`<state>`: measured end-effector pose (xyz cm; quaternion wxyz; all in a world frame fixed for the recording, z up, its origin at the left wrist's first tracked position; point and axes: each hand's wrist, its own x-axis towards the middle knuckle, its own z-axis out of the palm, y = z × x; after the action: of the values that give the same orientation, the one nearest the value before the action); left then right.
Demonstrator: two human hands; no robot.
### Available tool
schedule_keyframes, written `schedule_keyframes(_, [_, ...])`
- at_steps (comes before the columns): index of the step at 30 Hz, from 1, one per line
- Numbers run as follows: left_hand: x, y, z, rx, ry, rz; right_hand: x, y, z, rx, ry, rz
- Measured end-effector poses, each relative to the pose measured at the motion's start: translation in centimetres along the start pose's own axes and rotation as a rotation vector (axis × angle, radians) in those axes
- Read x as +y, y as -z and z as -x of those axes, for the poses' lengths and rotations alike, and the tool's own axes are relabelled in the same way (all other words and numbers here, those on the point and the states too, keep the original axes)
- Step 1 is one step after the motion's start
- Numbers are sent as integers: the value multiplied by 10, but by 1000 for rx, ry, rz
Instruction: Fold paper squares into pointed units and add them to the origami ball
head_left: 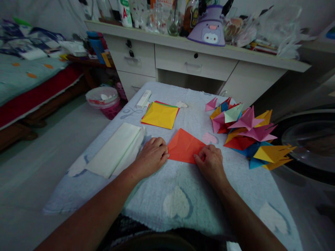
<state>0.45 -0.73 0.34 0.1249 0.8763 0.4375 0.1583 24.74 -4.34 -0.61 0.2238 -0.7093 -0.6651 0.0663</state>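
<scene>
So the person's 2 hands are apart, left hand (154, 156) pinching the left side of an orange paper (183, 146) and right hand (210, 161) the right, low on the table (146, 198) right in front of them. Looks only partly folded to me. The heap of pointy folded papers (247, 122) on the right seems done, and the yellow-topped stack of squares (160, 115) beyond is probably what's left.

The paper sheet (183, 146) lies on the counter (162, 195); behind the sheet sits a paper stack (161, 115). Right of it lie folded papers (246, 122); left, a tissue pack (117, 148).
</scene>
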Motion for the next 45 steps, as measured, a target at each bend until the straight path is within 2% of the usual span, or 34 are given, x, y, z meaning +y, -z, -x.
schedule_keyframes(8, [4, 4, -1, -15, 14, 8, 4, -3, 1, 56, 79, -1])
schedule_keyframes(14, [1, 1, -1, -14, 14, 6, 6, -4, 1, 35, 71, 15])
schedule_keyframes(21, [2, 2, 0, -10, 16, -7, 5, -5, 3, 100, 87, 15])
schedule_keyframes(26, [3, 3, -1, -6, 15, 0, -1, -2, 1, 24, 220, -37])
schedule_keyframes(31, [1, 0, 0, 9, 9, 0, 1, -1, 1, -127, 421, -85])
schedule_keyframes(35, [1, 0, 0, 20, 7, 1, -6, 5, 6, -141, 469, -38])
schedule_keyframes(39, [3, 1, 0, 20, 9, -2, -19, 13, 12, -219, 549, -28])
schedule_keyframes(45, [2, -1, 0, 29, -1, -21, -24, 13, 18, -257, 671, 34])
